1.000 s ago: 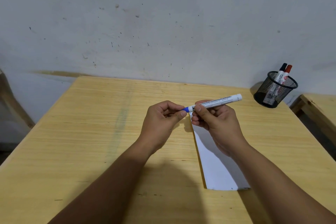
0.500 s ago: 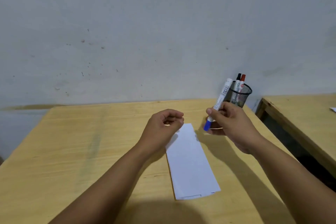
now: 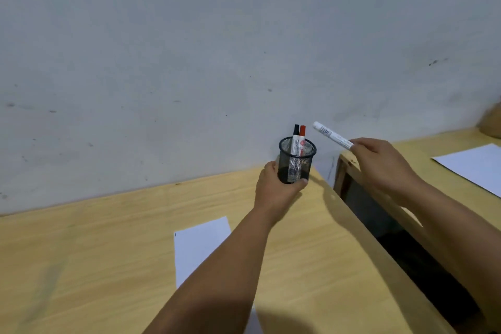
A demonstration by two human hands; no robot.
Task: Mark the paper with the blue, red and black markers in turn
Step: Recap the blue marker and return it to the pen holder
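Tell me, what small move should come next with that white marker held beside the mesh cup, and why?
Probably the right hand should tip the marker upright and lower it into the mesh cup. The left hand grips the cup, steadying it, its mouth is open beside the black marker and red marker, and the held marker hangs just right of the rim.

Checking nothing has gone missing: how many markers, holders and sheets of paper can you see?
Markers: 3, the black-capped and red-capped in the holder, one in the right hand
Mesh holders: 1
Paper sheets: 2
Total: 6
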